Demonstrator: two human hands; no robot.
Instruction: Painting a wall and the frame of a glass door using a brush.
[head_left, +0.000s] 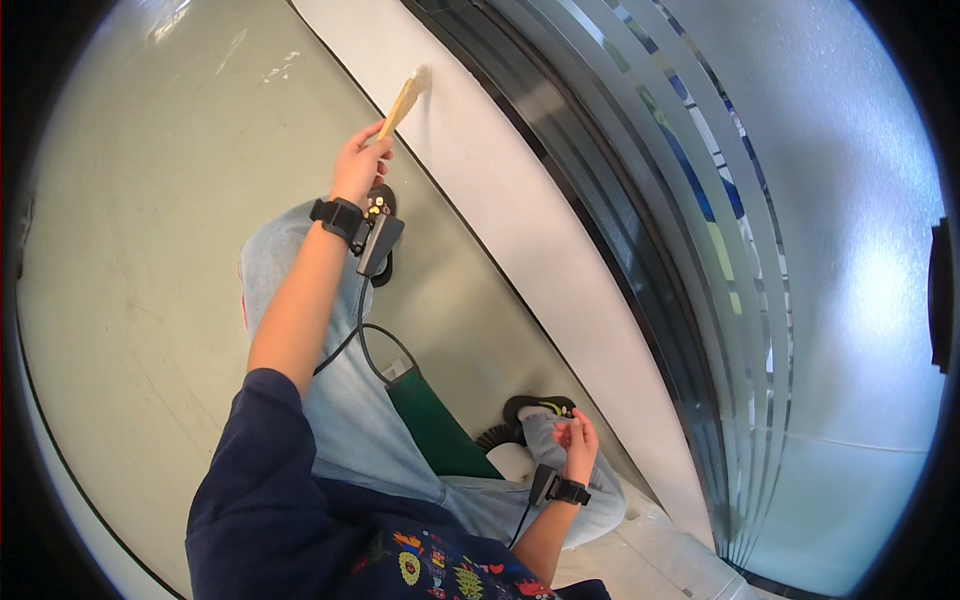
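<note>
While my left hand [362,165] grasps the brush [404,104] at the white panel [500,190], my right hand [577,440] curls loosely, apparently empty; I judge the brush light, stiff-handled, best held by its near end.

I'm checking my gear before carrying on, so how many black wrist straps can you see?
2. One strap is on the left wrist, just behind the left hand holding a yellowish tool; the other strap is just behind the right hand.
</note>
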